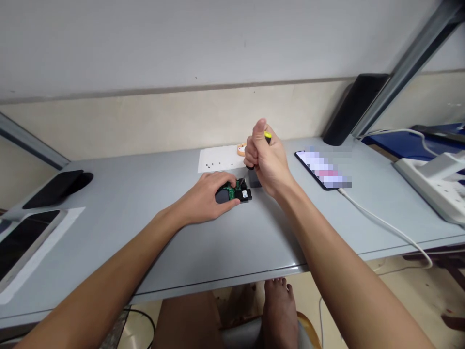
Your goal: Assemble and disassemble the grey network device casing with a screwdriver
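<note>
Working a black-and-yellow screwdriver [268, 137] seemed the step in hand, my right grip [268, 160] wrapped round it; the next move likely called for steady pressure. Below and left, a green-and-black circuit-board assembly [231, 194] lay on the grey bench [225, 257], pinched by my left grip [209, 198]; tool contact looked unclear.

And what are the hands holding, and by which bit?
The right hand grips a screwdriver by its black-and-yellow handle; the left hand holds a small circuit-board assembly by its sides, between thumb and fingers.
</note>
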